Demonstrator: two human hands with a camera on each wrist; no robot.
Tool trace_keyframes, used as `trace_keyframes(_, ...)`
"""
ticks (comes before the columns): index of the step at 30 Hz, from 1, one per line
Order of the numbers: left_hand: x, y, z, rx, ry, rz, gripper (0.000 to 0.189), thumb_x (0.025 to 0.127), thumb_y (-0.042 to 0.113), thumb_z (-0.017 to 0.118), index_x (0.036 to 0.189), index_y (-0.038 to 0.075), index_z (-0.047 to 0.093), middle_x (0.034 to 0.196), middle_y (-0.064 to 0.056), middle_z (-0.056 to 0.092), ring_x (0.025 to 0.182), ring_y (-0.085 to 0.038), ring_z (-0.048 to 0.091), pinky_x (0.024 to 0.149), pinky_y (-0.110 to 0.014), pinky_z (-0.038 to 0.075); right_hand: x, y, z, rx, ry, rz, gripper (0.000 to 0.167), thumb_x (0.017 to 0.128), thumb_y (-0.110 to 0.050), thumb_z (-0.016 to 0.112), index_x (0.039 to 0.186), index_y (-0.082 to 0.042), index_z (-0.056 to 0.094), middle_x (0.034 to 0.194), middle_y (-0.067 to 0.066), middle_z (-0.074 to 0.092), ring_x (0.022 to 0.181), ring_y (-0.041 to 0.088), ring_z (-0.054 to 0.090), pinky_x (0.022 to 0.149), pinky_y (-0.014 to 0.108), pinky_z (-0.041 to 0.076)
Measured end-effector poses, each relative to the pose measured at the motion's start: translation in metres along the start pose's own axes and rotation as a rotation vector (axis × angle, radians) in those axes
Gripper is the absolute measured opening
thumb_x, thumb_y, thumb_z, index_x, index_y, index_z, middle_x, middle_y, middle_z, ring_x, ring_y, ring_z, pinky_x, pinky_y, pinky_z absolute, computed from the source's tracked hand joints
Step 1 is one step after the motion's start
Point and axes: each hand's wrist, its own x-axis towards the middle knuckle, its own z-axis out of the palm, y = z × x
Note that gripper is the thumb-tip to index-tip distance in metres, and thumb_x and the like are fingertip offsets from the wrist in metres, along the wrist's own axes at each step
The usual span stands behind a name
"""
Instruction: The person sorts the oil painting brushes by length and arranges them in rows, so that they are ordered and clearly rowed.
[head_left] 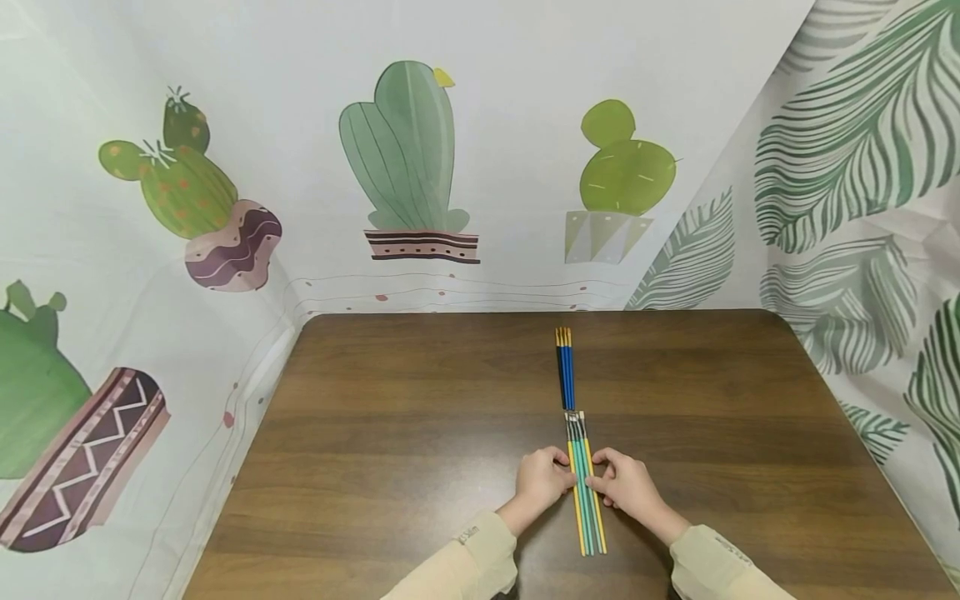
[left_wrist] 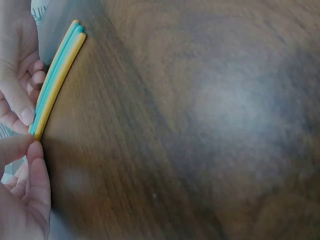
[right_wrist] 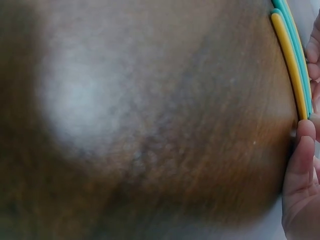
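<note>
Several paintbrushes with yellow and teal handles lie side by side on the table, yellow ones on the outside, bristles pointing away from me. My left hand pinches the row from its left edge; its thumb and finger meet at the yellow handle in the left wrist view. From the other side, my right hand pinches the row too, thumb over the handles. The right wrist view shows its fingertips at the other yellow handle. Just beyond the bristles lies a group of blue-handled paintbrushes, untouched.
The brown wooden table has rounded far corners. Behind it and along the sides hangs a white cloth printed with cacti and leaves. Light sleeves cover both forearms.
</note>
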Motion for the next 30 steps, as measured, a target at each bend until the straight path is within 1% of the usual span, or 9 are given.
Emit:
trace_keyframes(4, -0.0007, 0.0004, 0.0004, 0.016, 0.002, 0.001, 0.017, 0.066, 0.014, 0.074, 0.077, 0.008, 0.063, 0.053, 0.004, 0.062, 0.041, 0.002, 0.049, 0.045, -0.014, 0.037, -0.0003, 0.0009, 0.0004, -0.006, 0.003, -0.002, 0.025, 0.073, -0.009, 0.069, 0.094, -0.004, 0.058, 0.049, 0.0, 0.048, 0.039, 0.011, 0.046, 0.038, 0.023, 0.04)
trace_keyframes(12, -0.0012, -0.0028, 0.0009, 0.038, -0.002, 0.024, 0.016, 0.067, 0.016, 0.073, 0.077, 0.008, 0.063, 0.054, 0.005, 0.061, 0.044, 0.002, 0.049, 0.047, -0.015, 0.037, -0.0004, 0.0034, 0.0006, 0.002, 0.007, -0.005, 0.027, 0.072, -0.01, 0.07, 0.096, -0.003, 0.058, 0.05, 0.0, 0.049, 0.038, 0.011, 0.047, 0.039, 0.022, 0.04)
trace_keyframes(16, -0.0017, -0.0028, 0.0, 0.025, -0.014, 0.024, 0.015, 0.068, 0.016, 0.072, 0.078, 0.008, 0.063, 0.054, 0.004, 0.061, 0.044, 0.002, 0.049, 0.047, -0.015, 0.037, -0.0006, 0.0039, -0.0002, 0.016, 0.0, 0.0, 0.028, 0.073, -0.011, 0.07, 0.097, -0.003, 0.059, 0.05, 0.001, 0.049, 0.039, 0.012, 0.047, 0.04, 0.022, 0.04)
trace_keyframes(26, -0.0019, -0.0032, -0.0012, -0.002, -0.016, 0.022, 0.014, 0.069, 0.016, 0.073, 0.075, 0.008, 0.062, 0.056, 0.003, 0.062, 0.043, 0.002, 0.049, 0.047, -0.015, 0.038, 0.0003, 0.0058, -0.0009, 0.044, -0.012, -0.013, 0.027, 0.074, -0.012, 0.069, 0.097, -0.002, 0.059, 0.051, 0.001, 0.049, 0.039, 0.011, 0.048, 0.038, 0.022, 0.041)
trace_keyframes(28, -0.001, -0.004, -0.0023, -0.018, -0.033, 0.025, 0.014, 0.069, 0.016, 0.072, 0.075, 0.008, 0.062, 0.057, 0.003, 0.063, 0.044, 0.002, 0.05, 0.047, -0.015, 0.038, 0.0014, 0.0072, -0.003, 0.069, -0.031, -0.022, 0.029, 0.074, -0.013, 0.069, 0.098, -0.001, 0.058, 0.053, 0.002, 0.051, 0.039, 0.012, 0.049, 0.038, 0.023, 0.042)
trace_keyframes(30, -0.0003, -0.0058, -0.0043, -0.057, -0.066, 0.027, 0.015, 0.07, 0.016, 0.072, 0.076, 0.007, 0.062, 0.058, 0.002, 0.063, 0.046, 0.001, 0.05, 0.047, -0.015, 0.039, 0.0021, 0.0094, -0.0067, 0.119, -0.069, -0.029, 0.033, 0.075, -0.015, 0.068, 0.101, 0.002, 0.057, 0.055, 0.004, 0.053, 0.04, 0.012, 0.05, 0.038, 0.024, 0.043)
